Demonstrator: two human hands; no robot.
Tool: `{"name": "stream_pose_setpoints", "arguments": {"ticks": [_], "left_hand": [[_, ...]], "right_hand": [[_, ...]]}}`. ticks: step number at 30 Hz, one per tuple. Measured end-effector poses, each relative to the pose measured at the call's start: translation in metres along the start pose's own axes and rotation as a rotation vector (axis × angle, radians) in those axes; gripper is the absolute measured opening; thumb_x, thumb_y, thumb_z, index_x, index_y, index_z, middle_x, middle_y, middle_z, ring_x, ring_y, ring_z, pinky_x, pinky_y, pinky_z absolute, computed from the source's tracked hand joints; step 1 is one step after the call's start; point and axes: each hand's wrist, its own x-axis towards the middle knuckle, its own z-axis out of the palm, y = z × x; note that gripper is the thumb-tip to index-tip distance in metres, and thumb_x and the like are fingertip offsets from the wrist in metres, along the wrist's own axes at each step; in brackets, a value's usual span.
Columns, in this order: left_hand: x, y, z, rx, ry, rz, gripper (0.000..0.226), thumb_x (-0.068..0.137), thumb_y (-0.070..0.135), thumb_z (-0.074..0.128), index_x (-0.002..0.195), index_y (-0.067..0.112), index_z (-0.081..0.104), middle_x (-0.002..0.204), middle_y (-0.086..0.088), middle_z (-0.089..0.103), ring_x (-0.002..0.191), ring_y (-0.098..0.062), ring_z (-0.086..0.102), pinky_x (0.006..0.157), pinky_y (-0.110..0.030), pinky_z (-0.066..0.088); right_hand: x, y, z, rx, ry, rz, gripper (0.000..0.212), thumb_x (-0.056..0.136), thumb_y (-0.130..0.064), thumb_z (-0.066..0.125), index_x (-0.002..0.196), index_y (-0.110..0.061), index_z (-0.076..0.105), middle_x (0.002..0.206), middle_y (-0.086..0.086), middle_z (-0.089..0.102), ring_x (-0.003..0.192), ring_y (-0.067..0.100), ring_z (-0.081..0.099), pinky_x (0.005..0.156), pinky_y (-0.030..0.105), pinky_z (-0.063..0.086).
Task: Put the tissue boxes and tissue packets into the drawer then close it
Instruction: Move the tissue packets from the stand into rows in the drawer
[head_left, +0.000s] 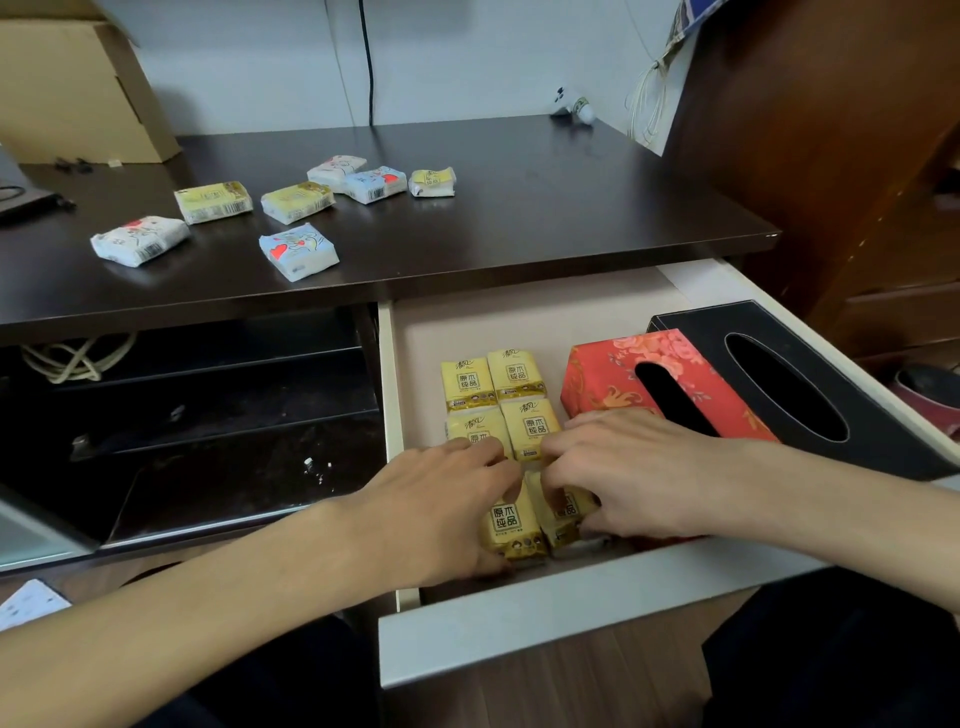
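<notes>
The drawer (571, 603) stood pulled open at the lower right of the frame, under the dark table (519, 208). Along its right side lay a black tissue box (852, 374), with a red flowered tissue box (608, 374) touching it on the left. Left of the red box, yellow tissue packets (493, 384) lay in close rows on the drawer floor.

Both hands reached into the near part of the drawer. The left hand (441, 504) rested with its fingers curled over a yellow packet (509, 525) at the front, and the right hand (634, 473) had its fingers bent around the neighbouring packet (563, 512) — the two packets lay side by side, touching. How firmly either was gripped could not be told.

On the table, in the upper left of the frame, seven more packets lay scattered — two yellowish ones (213, 201), a small one (432, 182) and white and blue ones with red hearts (298, 251). A cardboard box (78, 88) stood at the far left corner.
</notes>
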Motion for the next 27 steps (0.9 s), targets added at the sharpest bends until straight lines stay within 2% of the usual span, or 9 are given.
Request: {"name": "stream_pose_setpoints", "arguments": {"ticks": [3,7,10,13,16,19,23,27], "left_hand": [[-0.001,0.000,0.001,0.000,0.016,-0.001,0.050,0.077,0.062,0.068,0.114,0.033,0.050,0.115,0.012,0.052,0.104,-0.014,0.053,0.069,-0.029,0.043],[-0.002,0.000,-0.005,0.002,0.048,-0.003,0.053,0.078,0.066,0.062,0.116,0.032,0.052,0.115,0.012,0.053,0.105,-0.013,0.053,0.076,-0.035,0.051],[-0.004,-0.007,-0.023,-0.001,0.127,-0.030,0.052,0.078,0.073,0.052,0.112,0.034,0.055,0.108,0.015,0.055,0.101,-0.011,0.054,0.075,-0.033,0.050],[-0.010,-0.032,-0.051,-0.051,0.233,-0.125,0.040,0.082,0.070,0.048,0.104,0.037,0.057,0.104,0.019,0.061,0.096,-0.008,0.059,0.073,-0.034,0.051],[-0.016,-0.070,-0.080,-0.091,0.332,-0.251,0.030,0.084,0.061,0.048,0.094,0.037,0.060,0.096,0.021,0.064,0.092,-0.006,0.062,0.076,-0.038,0.054],[-0.017,-0.112,-0.101,-0.106,0.407,-0.379,0.018,0.085,0.052,0.056,0.090,0.036,0.064,0.088,0.019,0.064,0.088,-0.008,0.064,0.076,-0.037,0.053],[-0.013,-0.164,-0.112,-0.168,0.463,-0.534,0.012,0.085,0.047,0.062,0.092,0.037,0.064,0.086,0.016,0.061,0.087,-0.012,0.064,0.074,-0.036,0.052],[-0.005,-0.206,-0.117,-0.211,0.496,-0.578,0.013,0.086,0.041,0.061,0.094,0.031,0.066,0.094,0.011,0.065,0.090,-0.015,0.064,0.079,-0.040,0.055]], "right_hand": [[0.002,-0.001,0.000,-0.008,-0.007,0.006,0.026,0.083,-0.037,0.077,0.103,-0.023,0.067,0.096,-0.005,0.053,0.101,0.028,0.061,0.076,0.047,0.056],[-0.001,0.002,-0.006,0.053,0.019,0.005,0.020,0.087,-0.044,0.072,0.095,-0.027,0.064,0.089,-0.012,0.050,0.095,0.020,0.058,0.081,0.044,0.053],[-0.005,0.008,-0.018,0.201,0.145,0.083,0.015,0.090,-0.049,0.065,0.091,-0.034,0.069,0.082,-0.020,0.054,0.085,0.006,0.054,0.073,0.037,0.051],[0.003,0.021,-0.036,0.278,0.323,0.163,0.023,0.090,-0.051,0.057,0.091,-0.036,0.074,0.089,-0.021,0.067,0.087,0.004,0.062,0.076,0.039,0.053],[0.029,0.035,-0.058,0.435,0.500,0.221,0.020,0.089,-0.043,0.061,0.087,-0.032,0.077,0.087,-0.021,0.073,0.085,0.002,0.067,0.080,0.040,0.055],[0.071,0.045,-0.082,0.622,0.615,0.247,0.010,0.089,-0.026,0.070,0.086,-0.026,0.080,0.083,-0.012,0.078,0.082,0.006,0.070,0.082,0.036,0.056],[0.128,0.054,-0.110,0.751,0.679,0.274,0.011,0.092,-0.019,0.070,0.091,-0.026,0.080,0.088,-0.012,0.076,0.083,0.003,0.068,0.076,0.023,0.049],[0.181,0.067,-0.132,0.779,0.701,0.365,0.014,0.092,-0.020,0.068,0.097,-0.026,0.080,0.101,-0.011,0.074,0.100,0.011,0.067,0.092,0.032,0.052]]}}
